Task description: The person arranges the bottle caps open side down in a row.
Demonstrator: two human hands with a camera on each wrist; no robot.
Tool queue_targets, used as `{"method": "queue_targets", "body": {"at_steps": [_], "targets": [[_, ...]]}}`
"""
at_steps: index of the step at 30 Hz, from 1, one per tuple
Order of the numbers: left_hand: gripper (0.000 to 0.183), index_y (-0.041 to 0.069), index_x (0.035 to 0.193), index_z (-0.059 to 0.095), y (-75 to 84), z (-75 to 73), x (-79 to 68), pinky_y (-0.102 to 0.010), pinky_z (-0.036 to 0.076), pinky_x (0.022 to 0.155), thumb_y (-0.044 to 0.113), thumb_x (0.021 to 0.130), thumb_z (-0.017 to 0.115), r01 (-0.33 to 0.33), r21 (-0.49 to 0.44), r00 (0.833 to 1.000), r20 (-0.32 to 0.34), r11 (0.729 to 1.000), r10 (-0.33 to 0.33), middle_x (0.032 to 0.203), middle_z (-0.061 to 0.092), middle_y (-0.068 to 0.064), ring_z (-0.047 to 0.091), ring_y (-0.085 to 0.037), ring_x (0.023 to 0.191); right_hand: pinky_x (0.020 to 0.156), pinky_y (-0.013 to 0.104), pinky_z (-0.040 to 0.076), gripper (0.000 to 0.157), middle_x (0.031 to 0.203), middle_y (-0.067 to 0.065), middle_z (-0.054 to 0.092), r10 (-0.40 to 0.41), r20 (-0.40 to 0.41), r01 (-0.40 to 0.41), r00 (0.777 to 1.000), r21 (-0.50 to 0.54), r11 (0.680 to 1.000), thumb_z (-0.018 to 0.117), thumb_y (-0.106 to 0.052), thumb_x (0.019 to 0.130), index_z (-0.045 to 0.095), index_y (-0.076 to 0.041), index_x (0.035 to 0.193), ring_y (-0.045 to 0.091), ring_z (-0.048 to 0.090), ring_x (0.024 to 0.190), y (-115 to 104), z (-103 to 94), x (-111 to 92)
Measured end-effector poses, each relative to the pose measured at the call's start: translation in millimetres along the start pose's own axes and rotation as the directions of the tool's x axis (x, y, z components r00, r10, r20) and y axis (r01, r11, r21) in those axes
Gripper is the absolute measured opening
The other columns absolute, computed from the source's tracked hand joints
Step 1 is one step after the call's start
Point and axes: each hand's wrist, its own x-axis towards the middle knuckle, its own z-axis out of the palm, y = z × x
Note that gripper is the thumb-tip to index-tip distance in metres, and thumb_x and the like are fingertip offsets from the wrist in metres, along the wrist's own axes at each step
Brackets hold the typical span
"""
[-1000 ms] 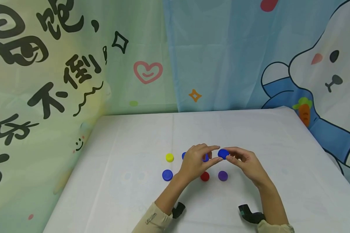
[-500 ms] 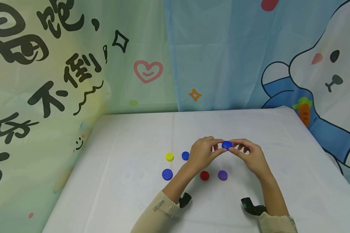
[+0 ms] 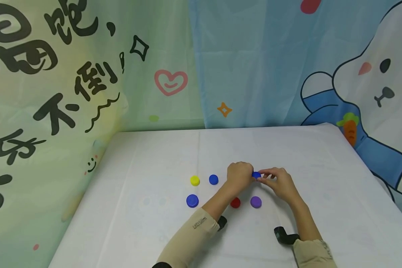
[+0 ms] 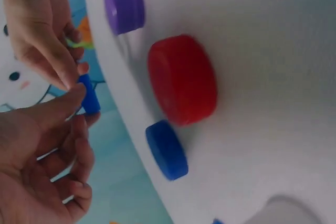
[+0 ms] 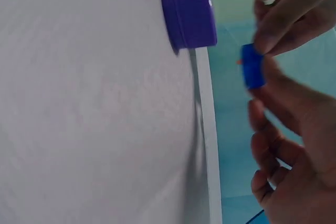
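Both hands pinch one small blue bottle cap (image 3: 256,175), held above the white table. My left hand (image 3: 240,175) has its back turned up and covers the cap's left part in the head view. From the other side, thumb and fingertips of my right hand (image 3: 278,182) grip the same cap. In the right wrist view the held cap (image 5: 253,66) stands on edge between the two hands. Below, a red cap (image 3: 235,203) and a purple cap (image 3: 256,202) lie on the cloth. Another blue cap (image 4: 167,150) shows beside the red one in the left wrist view.
Left of the hands lie a yellow cap (image 3: 194,181), a blue cap (image 3: 213,179) and a larger blue cap (image 3: 192,201). A white cloth covers the table (image 3: 147,156). Behind it hangs a printed curtain (image 3: 248,67).
The cap first rose away from me with both hands, then came back lower. My left hand has turned over at the wrist, its back now up. The other caps have stayed put.
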Motion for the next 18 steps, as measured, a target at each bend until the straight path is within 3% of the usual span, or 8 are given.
{"method": "queue_targets", "body": {"at_steps": [4, 8, 14, 18], "targets": [[0.024, 0.023, 0.082, 0.070, 7.3, 7.2, 3.3, -0.026, 0.042, 0.062, 0.047, 0.080, 0.068, 0.037, 0.080, 0.998, 0.057, 0.996, -0.041, 0.073, 0.064, 0.007, 0.057, -0.009, 0.066, 0.068, 0.036, 0.036, 0.024, 0.073, 0.001, 0.061, -0.082, -0.012, 0.081, 0.997, -0.063, 0.995, 0.076, -0.014, 0.075, 0.071, -0.003, 0.095, 0.024, 0.048, 0.077, 7, 7.5, 3], [0.017, 0.026, 0.091, 0.071, 11.5, 12.3, 4.2, -0.028, 0.043, 0.073, 0.040, 0.083, 0.067, 0.027, 0.127, 0.995, 0.093, 0.992, -0.039, 0.083, 0.067, 0.007, 0.060, -0.011, 0.075, 0.065, 0.037, 0.034, 0.023, 0.070, -0.003, 0.059, -0.142, -0.020, 0.138, 0.990, -0.155, 0.978, 0.078, -0.014, 0.072, 0.072, -0.003, 0.092, 0.021, 0.047, 0.072, 11, 14.4, 4], [0.013, 0.025, 0.090, 0.070, 11.7, 19.9, 7.2, -0.028, 0.042, 0.071, 0.036, 0.082, 0.068, 0.007, 0.110, 0.993, 0.116, 0.994, -0.020, 0.085, 0.067, 0.006, 0.060, -0.011, 0.075, 0.062, 0.035, 0.031, 0.024, 0.068, -0.004, 0.057, -0.127, -0.008, 0.122, 0.992, -0.223, 0.967, 0.078, -0.018, 0.072, 0.073, -0.005, 0.091, 0.019, 0.044, 0.068, 13, 17.9, 1], [0.013, 0.023, 0.087, 0.071, 5.1, 19.4, 7.1, -0.029, 0.043, 0.072, 0.035, 0.080, 0.070, 0.027, 0.083, 0.992, 0.118, 0.996, -0.037, 0.083, 0.067, 0.005, 0.061, -0.011, 0.075, 0.063, 0.037, 0.034, 0.032, 0.069, -0.003, 0.057, -0.104, 0.012, 0.104, 0.995, -0.245, 0.964, 0.077, -0.019, 0.074, 0.071, -0.001, 0.100, 0.020, 0.044, 0.068, 10, 14.9, 0]]}}
